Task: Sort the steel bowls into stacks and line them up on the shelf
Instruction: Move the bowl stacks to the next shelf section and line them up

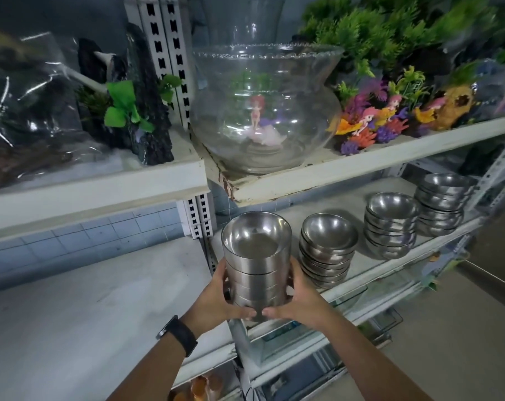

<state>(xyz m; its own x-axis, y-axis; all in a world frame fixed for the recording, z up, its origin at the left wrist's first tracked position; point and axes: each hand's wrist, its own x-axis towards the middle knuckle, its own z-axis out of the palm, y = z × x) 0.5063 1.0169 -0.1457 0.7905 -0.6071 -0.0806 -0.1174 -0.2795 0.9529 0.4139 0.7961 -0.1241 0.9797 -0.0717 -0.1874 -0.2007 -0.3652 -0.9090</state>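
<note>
Your left hand (pixel 216 299) and right hand (pixel 300 296) cup a stack of straight-sided steel bowls (pixel 257 273) from both sides. Your fingers (pixel 227 285) curl round its lower half, and your thumbs nearly meet at the base in front.

Beyond your fingers runs the shelf (pixel 361 266). The held stack is at or just above its near end; whether the base touches down cannot be told. Above your fingers, on the upper board, stands a large glass fishbowl (pixel 265 111).

To the right of your fingers, three stacks of rounded steel bowls line up. The nearest stack (pixel 327 253) is just beside your right hand, with the middle stack (pixel 390 227) and far stack (pixel 442 201) beyond.

Expect the held stack to be stiff, fairly heavy and slick, with nested bowls liable to slide or rattle. A low hold with support under the base suits it. A black watch (pixel 177 334) sits on your left wrist.
</note>
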